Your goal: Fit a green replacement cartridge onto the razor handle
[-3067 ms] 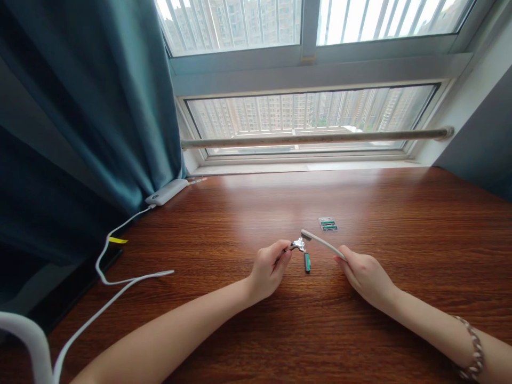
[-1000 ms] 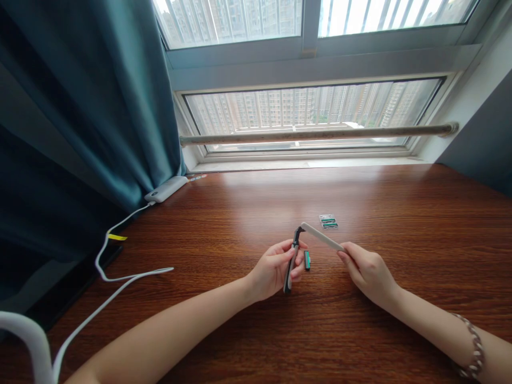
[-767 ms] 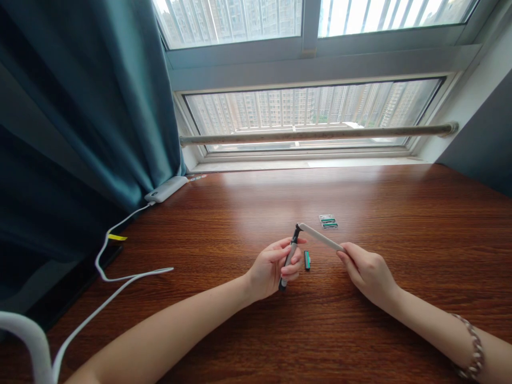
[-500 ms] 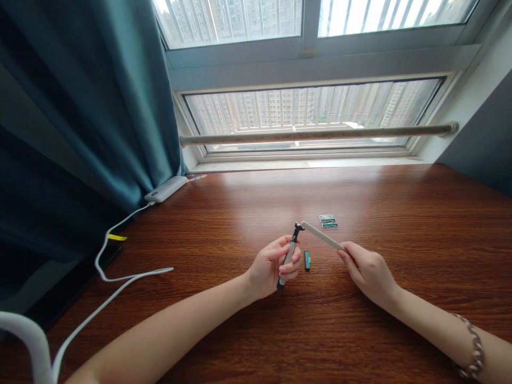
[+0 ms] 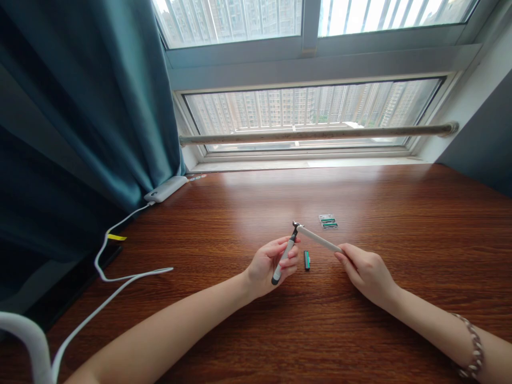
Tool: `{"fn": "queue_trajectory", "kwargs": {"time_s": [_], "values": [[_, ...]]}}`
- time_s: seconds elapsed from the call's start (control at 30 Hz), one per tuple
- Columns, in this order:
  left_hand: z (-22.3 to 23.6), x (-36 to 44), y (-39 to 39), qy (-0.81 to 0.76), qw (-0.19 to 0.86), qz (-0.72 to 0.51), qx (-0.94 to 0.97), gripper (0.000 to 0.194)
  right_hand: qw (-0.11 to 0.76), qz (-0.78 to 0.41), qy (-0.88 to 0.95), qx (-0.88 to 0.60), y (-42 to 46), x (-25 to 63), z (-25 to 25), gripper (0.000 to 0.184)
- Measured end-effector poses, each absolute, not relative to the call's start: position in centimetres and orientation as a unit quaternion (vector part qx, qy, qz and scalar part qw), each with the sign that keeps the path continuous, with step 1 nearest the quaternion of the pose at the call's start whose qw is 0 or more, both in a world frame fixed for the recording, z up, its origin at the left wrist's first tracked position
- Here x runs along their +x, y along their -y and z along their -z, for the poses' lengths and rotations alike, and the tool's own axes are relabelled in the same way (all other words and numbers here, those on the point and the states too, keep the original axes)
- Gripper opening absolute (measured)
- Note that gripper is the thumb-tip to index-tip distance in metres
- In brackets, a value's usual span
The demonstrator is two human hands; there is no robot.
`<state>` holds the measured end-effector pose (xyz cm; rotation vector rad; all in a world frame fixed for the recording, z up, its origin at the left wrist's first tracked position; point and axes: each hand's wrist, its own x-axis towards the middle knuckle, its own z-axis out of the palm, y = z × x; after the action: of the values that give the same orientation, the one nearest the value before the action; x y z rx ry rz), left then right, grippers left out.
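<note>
My left hand (image 5: 276, 264) is closed round the grey and black razor handle (image 5: 284, 258), which tilts with its bare black head up. In the fingers of my right hand (image 5: 370, 272) is one end of a slim white stick (image 5: 320, 238); its kind does not show clearly. The stick's far end meets the neck of the razor handle just below the head, and I cannot tell whether they touch. A black and green razor cartridge (image 5: 306, 260) lies on the table between my hands. Beyond it sits a clear case (image 5: 328, 222) with more green-striped cartridges.
The brown wooden table (image 5: 240, 197) reaches to the window sill. At its left back lies a white power bank (image 5: 166, 189) with a white cable (image 5: 98, 266). A blue curtain (image 5: 132, 96) hangs at the left, and a rail (image 5: 320, 135) crosses the window.
The razor handle has turned and leans further over, its head shifted slightly left. My right hand has moved the white stick a little left and down along the handle's neck.
</note>
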<state>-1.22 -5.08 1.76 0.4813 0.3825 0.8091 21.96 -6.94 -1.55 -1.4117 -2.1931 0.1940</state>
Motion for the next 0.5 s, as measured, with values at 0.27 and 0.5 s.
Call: {"fn": "queue_trajectory", "kwargs": {"time_s": [0.27,0.5], "values": [[-1.47,-1.36,4.93,-0.186,0.870,-0.389,0.240,0.019,0.259,-0.062,0.811,-0.522,7.04,21.99,1.62,0.022],[-1.33,-1.30,4.95,-0.198,0.861,-0.393,0.256,0.012,0.269,-0.036,0.807,-0.525,7.10,21.97,1.50,0.023]]}}
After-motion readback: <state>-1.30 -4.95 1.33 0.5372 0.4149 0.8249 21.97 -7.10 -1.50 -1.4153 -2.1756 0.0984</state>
